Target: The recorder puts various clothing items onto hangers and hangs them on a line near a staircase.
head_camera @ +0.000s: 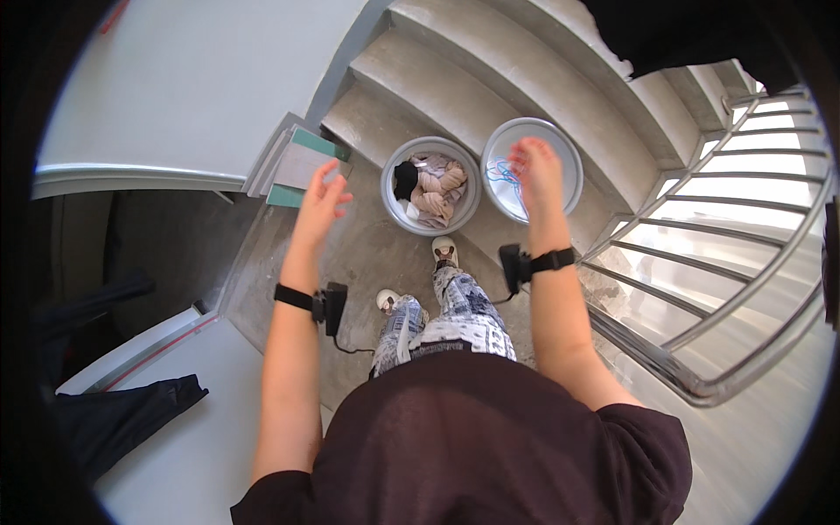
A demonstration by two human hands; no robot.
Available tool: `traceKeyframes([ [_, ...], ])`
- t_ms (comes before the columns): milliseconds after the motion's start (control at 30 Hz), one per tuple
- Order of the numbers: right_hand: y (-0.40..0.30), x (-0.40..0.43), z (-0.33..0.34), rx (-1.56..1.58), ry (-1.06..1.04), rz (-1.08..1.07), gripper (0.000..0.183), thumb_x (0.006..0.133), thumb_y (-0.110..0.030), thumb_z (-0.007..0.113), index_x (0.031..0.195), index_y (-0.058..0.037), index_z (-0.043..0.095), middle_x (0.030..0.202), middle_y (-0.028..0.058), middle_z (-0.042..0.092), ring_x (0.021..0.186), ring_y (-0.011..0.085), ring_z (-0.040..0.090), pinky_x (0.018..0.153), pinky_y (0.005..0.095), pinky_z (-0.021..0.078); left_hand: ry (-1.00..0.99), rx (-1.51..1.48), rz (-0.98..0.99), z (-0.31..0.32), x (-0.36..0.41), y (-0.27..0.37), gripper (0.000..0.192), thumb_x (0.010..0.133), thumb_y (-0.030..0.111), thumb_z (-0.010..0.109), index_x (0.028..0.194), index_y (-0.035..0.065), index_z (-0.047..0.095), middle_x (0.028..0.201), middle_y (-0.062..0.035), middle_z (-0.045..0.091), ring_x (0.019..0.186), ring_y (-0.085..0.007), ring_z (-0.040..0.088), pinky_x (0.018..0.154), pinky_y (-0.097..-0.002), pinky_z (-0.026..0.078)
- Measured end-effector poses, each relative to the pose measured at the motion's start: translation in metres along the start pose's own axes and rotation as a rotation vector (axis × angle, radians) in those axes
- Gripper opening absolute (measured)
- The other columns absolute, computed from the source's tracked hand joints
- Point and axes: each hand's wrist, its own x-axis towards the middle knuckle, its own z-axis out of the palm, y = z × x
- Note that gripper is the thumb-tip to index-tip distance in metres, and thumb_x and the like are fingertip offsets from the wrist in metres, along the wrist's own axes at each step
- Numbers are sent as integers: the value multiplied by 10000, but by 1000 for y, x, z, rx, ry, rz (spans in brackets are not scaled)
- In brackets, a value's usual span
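Observation:
My left hand (321, 200) is raised with its fingers apart and holds nothing; it lies in view between some flat boards (307, 164) and a grey basin (392, 213) of bunched beige, black and white cloth (441, 190). My right hand (538, 172) is up in front of a second grey basin (573, 146), its fingers bent and slightly blurred. Thin blue and pink cords or hangers (502, 172) show in that basin beside the fingers; whether the hand touches them cannot be told. Each wrist bears a black strap with a small device.
Curved concrete steps (459, 72) rise beyond the basins. A metal railing (722, 262) stands at the right. Dark cloth hangs at the upper right (695, 33) and lower left (131, 417). At the left are a white wall (197, 85) and a dark doorway. My feet are just below the cloth-filled basin.

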Motion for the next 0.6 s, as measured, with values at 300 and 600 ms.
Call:
traceKeyframes([
  [300,161,-28,-72,-25,224,465,122,879,-157,581,956,-62,578,793,37,605,623,126,567,522,240,442,-78,-7,-414,26,-3,-129,353,922,364,541,1196,140,543,1028,-11,586,852,-114,575,699,-264,433],
  [600,191,79,-203,-1267,428,-167,377,770,-90,592,1142,-33,583,1057,149,638,1022,332,579,902,416,436,-181,43,-589,85,52,-152,311,929,349,533,1156,138,557,1001,-1,596,852,-104,577,695,-269,440],
])
